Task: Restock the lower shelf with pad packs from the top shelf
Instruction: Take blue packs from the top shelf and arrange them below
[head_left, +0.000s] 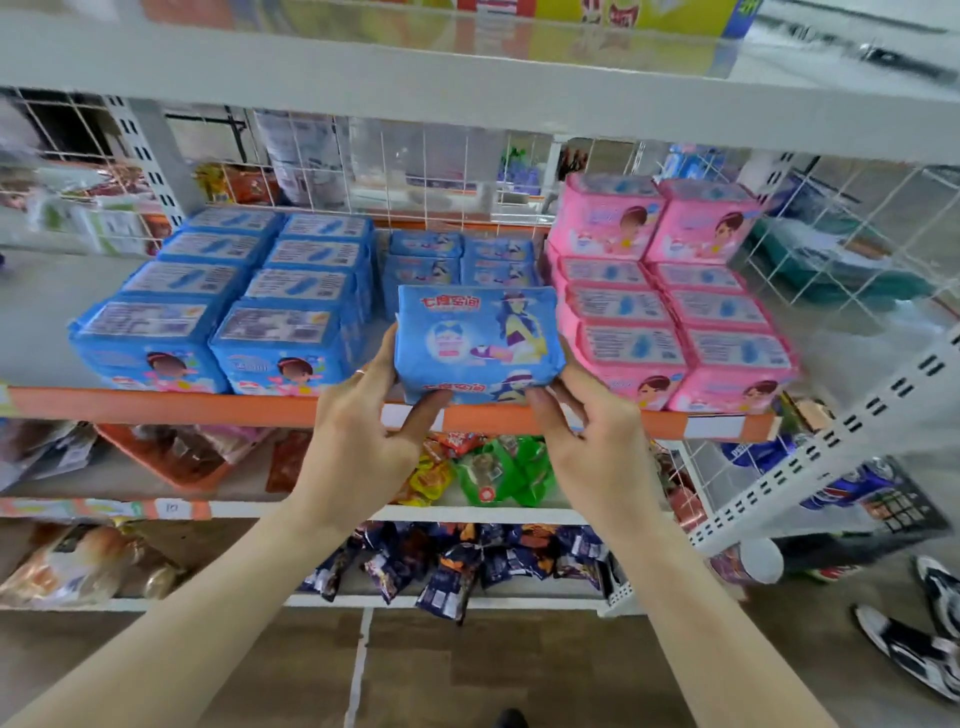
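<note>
Both hands on one blue pad pack (478, 338): left hand (358, 441) grips its left end, right hand (587, 441) pinches its lower right corner, fingers curled. Pack is at the near edge of the orange-trimmed shelf (208, 408), between blue stacks (223, 301) left and pink stacks (675, 312) right; matching packs (462, 265) just behind.

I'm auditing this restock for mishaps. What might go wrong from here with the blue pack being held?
The left hand and right hand pinch the blue pack only at its lower corners; it may slip.
The slot between the large blue packs and pink packs looks snug; sliding it in may nudge the pink ones off the edge.
</note>
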